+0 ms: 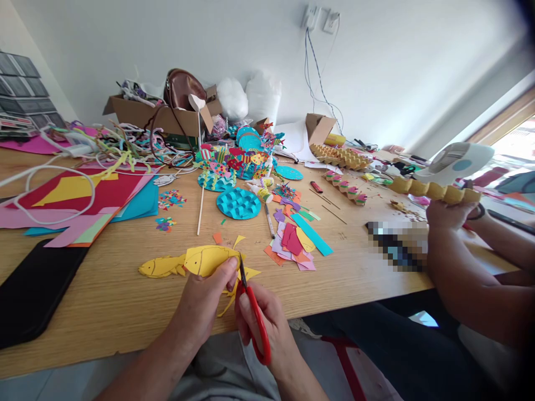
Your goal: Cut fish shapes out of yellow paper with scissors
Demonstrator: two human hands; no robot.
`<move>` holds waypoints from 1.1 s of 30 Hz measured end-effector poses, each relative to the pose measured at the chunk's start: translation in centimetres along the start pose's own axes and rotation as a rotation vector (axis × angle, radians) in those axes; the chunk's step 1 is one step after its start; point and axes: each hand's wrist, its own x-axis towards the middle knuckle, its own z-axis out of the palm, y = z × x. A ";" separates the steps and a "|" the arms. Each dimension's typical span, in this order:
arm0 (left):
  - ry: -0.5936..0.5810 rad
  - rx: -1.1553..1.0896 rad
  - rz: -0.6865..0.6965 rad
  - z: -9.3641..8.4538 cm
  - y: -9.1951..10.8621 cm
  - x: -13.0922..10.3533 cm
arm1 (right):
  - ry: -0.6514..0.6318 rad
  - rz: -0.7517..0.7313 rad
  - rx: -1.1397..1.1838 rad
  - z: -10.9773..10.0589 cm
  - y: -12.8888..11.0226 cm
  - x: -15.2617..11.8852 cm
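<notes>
My left hand (209, 295) pinches a yellow paper fish (209, 260) with drawn outlines, thumb on top near the tail end. Red-handled scissors (256, 317) are in my right hand (267, 317), fingers through the handles. Their dark blades point up and meet the paper at the tail. Yellow offcuts hang and lie just below and beside the blades. To the left, on the wooden table (125, 312), rest several cut yellow fish (163, 267) in a small pile.
Coloured paper pieces (292, 248), a pen (270, 221) and blue paper discs (238, 203) lie ahead. Coloured sheets (83, 200) and a black case (37, 295) are at left. At right, a co-worker's hand (449, 214) holds an egg-carton strip (434, 191).
</notes>
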 end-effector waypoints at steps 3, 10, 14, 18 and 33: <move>-0.016 -0.001 -0.005 0.1 0.1 0.0 | -0.012 0.010 0.025 0.0 0.1 0.0; -0.081 0.025 0.025 -0.4 0.0 0.1 | -0.036 0.012 0.008 -0.2 0.2 -0.2; -0.137 0.094 0.016 -1.2 0.0 0.4 | -0.054 -0.005 -0.030 -0.6 0.5 -0.4; -0.201 0.167 -0.010 -1.7 0.6 0.5 | -0.074 -0.004 -0.080 -0.8 0.6 -0.5; -0.386 0.347 -0.070 -3.5 2.2 1.6 | -0.144 0.044 -0.185 -1.6 -0.2 -0.9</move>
